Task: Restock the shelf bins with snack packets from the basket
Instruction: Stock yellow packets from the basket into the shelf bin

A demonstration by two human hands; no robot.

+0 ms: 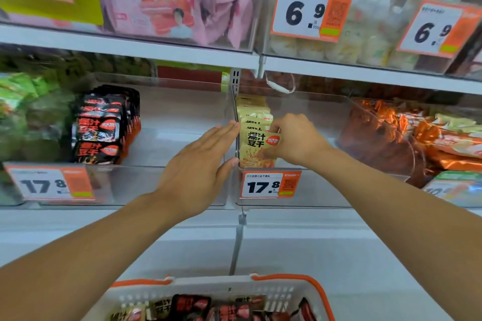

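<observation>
Hands at the bins: right hand pinches a yellow packet, left hand flat against the divider; black packets left, basket below.

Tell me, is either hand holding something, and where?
The right hand pinches the front yellow packet by its right edge; the left hand lies flat, holding nothing.

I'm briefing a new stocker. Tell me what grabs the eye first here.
Dead centre, the right hand pinches a yellow packet at the front of a row in a clear bin, while the left hand lies flat against the bin's side. Bold 17.8 price tags sit below; a basket of dark packets waits at bottom.
</observation>
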